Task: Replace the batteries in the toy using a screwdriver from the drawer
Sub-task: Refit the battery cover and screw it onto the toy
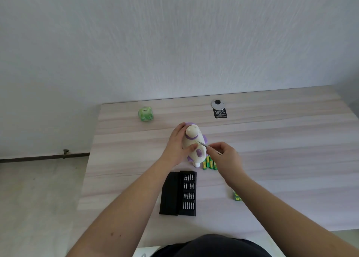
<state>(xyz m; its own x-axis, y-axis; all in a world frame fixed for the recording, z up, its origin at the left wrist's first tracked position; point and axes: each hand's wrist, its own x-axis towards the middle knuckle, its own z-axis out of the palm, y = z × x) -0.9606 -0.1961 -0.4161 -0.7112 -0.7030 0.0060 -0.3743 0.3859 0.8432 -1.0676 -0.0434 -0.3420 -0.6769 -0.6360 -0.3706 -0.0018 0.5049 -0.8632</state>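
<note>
On the far left of the pale wood-grain table [272, 140] I see a small green translucent wrapped packet [146, 114], well apart from everything else. Nearer me, at centre left, lies an open black plastic bit case [178, 193], its right half showing four rows of silver bits and its lid folded out to the left. Beyond it my left hand [177, 146] is wrapped around the left side of the white and purple plastic animal toy [194, 143], fingers over the top and the thumb pressed on its pale belly, holding the toy tilted over the table's middle. From the right a slim silver screwdriver [203, 144] slants in, its tip touching the toy's underside; my right hand [226, 156] pinches the shaft between thumb and fingertips, the other fingers curled. Just beside the toy's base, partly under that hand, lie several green and yellow batteries [209, 163] side by side. Beyond them, near the back edge, a round grey cable grommet [218, 103] touches a black "100%" label [220, 114]. At my right forearm a green battery pack [237, 196] peeks out.
</note>
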